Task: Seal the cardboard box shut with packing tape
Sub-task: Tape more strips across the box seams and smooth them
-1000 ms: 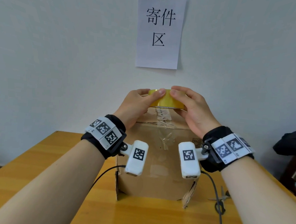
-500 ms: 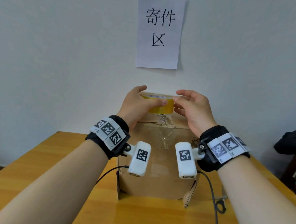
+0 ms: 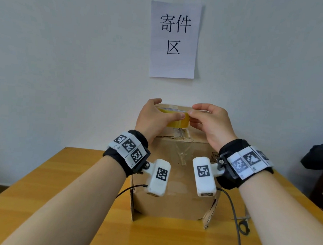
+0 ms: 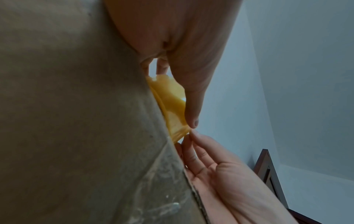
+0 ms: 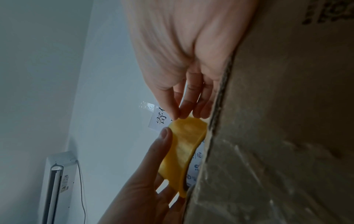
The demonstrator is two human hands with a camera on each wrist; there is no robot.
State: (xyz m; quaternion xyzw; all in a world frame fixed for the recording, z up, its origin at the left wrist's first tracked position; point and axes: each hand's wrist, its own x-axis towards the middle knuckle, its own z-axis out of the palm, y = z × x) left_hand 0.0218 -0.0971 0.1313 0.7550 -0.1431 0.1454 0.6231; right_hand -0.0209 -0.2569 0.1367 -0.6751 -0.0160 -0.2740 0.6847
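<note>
Tape roll (image 3: 176,121) sits atop cardboard box (image 3: 173,189) on counter (image 3: 58,182). Left hand (image 3: 153,120) grips roll to steady it; right hand (image 3: 211,123) pinches at its edge, probably hunting the free end.

the tape roll (image 3: 176,121) is translucent yellow. under it, the box (image 3: 171,189) is plain brown. the table (image 3: 39,187) below the box is honey-yellow wood. above the box, a white sheet (image 3: 173,39) bears black characters; wristbands (image 3: 128,150) show black-and-white square codes.
</note>
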